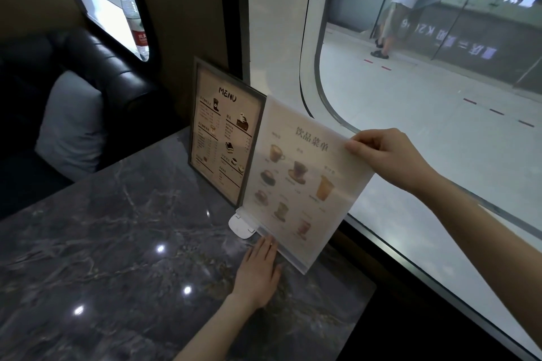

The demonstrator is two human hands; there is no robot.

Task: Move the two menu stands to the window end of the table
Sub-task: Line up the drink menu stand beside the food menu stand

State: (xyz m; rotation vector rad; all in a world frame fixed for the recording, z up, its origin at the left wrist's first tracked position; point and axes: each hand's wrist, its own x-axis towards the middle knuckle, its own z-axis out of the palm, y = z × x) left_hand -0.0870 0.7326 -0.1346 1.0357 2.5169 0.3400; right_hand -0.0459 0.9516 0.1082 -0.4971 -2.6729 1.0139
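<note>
Dark-framed menu stand (227, 138): header reads "MENU". Clear acrylic menu stand (302, 182): title "饮品菜单", item text too small. Window glass (484, 38): mirrored lettering, "K2" legible. Bottle (133, 14) label unreadable.

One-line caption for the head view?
Both hands steady the white drinks menu stand beside the framed menu stand at the marble table's window end.

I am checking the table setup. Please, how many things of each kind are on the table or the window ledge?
Menu stands: 2, one dark-framed and one clear
White card device: 1
Water bottle on the ledge: 1
Total: 4
</note>
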